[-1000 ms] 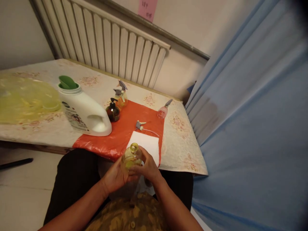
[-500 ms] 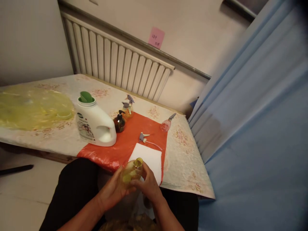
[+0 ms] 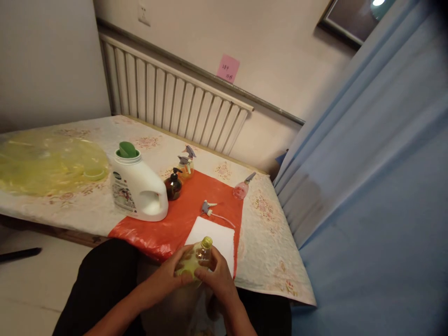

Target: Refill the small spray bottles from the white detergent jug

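A clear yellow bottle [image 3: 203, 254] with an uncapped neck is held between my two hands above my lap, tilted with its mouth up and to the right. My left hand [image 3: 177, 269] wraps around its left side and lower part. On the other side, my right hand [image 3: 220, 276] grips it with the thumb across the front. Just beyond lies a folded white cloth or paper [image 3: 217, 234]. A grey and white trigger spray head [image 3: 206, 208] with a thin tube rests past it on a red plastic sheet [image 3: 199, 193].
A large white jug [image 3: 142, 193] with a green cap or cup [image 3: 128, 149] in its mouth stands left. Beside it are a dark pump bottle [image 3: 173, 188] and yellow spray bottles [image 3: 187, 169]. A pink spray bottle [image 3: 241, 190] stands right, near a blue curtain [image 3: 367, 196]. Yellow plastic bag [image 3: 45, 161] lies far left.
The bottle has turned in my hands, its mouth now pointing more up and right. My left fingers have come over its upper side. The view has tilted up slightly.
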Motion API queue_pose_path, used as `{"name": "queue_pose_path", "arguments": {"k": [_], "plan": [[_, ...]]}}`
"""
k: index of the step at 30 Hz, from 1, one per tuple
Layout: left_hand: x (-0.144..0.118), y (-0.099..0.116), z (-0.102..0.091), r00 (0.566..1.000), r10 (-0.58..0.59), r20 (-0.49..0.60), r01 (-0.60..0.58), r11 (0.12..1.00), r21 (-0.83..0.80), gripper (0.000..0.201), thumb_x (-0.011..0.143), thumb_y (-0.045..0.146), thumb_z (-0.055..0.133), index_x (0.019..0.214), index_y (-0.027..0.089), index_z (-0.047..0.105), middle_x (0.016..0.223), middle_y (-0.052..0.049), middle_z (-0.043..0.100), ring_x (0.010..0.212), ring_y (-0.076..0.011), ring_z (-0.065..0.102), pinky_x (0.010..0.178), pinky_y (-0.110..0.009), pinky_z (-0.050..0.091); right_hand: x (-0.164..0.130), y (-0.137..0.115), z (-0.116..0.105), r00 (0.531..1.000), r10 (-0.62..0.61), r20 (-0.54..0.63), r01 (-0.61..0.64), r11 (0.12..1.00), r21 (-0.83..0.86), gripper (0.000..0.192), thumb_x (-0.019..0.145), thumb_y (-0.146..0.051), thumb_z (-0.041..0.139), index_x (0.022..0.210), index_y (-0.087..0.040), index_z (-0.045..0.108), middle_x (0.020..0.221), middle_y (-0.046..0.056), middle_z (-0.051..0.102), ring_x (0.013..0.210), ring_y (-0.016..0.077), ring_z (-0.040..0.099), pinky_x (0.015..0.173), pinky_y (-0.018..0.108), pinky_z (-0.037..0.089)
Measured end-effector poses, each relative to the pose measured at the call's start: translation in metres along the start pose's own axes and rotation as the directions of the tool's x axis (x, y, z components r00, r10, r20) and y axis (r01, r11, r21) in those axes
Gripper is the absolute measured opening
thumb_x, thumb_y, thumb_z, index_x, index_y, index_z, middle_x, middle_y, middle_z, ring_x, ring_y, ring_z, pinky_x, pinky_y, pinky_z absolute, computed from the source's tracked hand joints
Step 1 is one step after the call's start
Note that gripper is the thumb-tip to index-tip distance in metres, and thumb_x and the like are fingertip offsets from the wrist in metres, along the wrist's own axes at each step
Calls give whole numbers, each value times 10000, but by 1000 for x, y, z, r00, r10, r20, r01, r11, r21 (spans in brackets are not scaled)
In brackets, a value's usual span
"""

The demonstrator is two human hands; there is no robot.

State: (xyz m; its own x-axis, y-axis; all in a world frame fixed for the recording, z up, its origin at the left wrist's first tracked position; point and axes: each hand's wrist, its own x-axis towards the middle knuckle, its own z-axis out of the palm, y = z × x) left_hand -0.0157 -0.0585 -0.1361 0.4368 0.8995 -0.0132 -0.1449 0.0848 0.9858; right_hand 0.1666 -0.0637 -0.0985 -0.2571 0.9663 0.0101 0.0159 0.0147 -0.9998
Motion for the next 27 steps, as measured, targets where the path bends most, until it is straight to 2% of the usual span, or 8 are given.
{"name": "queue_pose_path", "arguments": {"k": [3,6,9,13,17,20,23,27], "plan": [[4,-3,-6,997,55,-56,-43,979,200,815,615,319,805,1341,270,438,1416,-96,490,1271,-334,465,1057,-448,374,1,-2,4,1000,2,-13,-4,994,-113,565,620,-141,743,1161,-236,608,1057,25,690,962,254,652,856,374,522],[5,5,-7,998,54,-40,-42,965,258,854,616,293,801,1363,267,387,1402,-107,494,1240,-318,497,1021,-414,417,4,-3,9,999,27,-46,-37,974,-225,664,570,-93,754,1197,-245,596,1077,22,682,959,259,639,856,382,518],[7,16,-6,997,75,-15,-68,957,280,808,619,265,790,1325,268,397,1336,-96,545,1152,-293,565,948,-373,471,11,-1,13,999,-3,-51,-12,955,-297,722,541,-85,773,1219,-248,585,1121,27,671,990,265,625,880,390,506],[14,16,-12,981,148,-124,-86,911,404,673,625,308,780,1223,250,477,1206,-91,617,1074,-294,598,925,-391,475,25,7,15,999,-47,-12,41,955,-295,762,554,-77,769,1259,-267,552,1181,22,651,1047,256,614,921,388,489],[29,4,-29,924,249,-289,-86,874,479,665,590,285,776,1187,234,489,1189,-101,610,1107,-317,575,966,-429,444,45,11,11,998,2,-58,-19,958,-286,754,585,-138,773,1291,-237,527,1297,79,581,1141,284,573,929,426,486],[44,-6,-43,858,305,-413,-59,858,510,732,585,236,738,1250,211,434,1269,-119,548,1202,-316,507,1034,-449,387,59,7,4,989,13,-145,-52,961,-271,671,622,-170,740,1262,-232,549,1277,106,588,1056,281,621,858,441,524],[60,-16,-52,827,328,-456,-41,845,533,727,614,238,709,1273,200,403,1301,-131,517,1235,-304,476,1055,-449,360,75,0,0,985,-28,-172,-18,966,-260,588,647,-170,705,1218,-218,573,1196,108,632,969,265,656,820,443,539],[73,-30,-58,818,323,-477,7,822,569,722,628,236,684,1283,167,389,1300,-158,514,1234,-312,475,1043,-456,366,97,-11,7,986,-90,-141,55,969,-240,471,693,-207,687,1154,-180,591,1100,111,673,974,259,662,857,445,530]]}}
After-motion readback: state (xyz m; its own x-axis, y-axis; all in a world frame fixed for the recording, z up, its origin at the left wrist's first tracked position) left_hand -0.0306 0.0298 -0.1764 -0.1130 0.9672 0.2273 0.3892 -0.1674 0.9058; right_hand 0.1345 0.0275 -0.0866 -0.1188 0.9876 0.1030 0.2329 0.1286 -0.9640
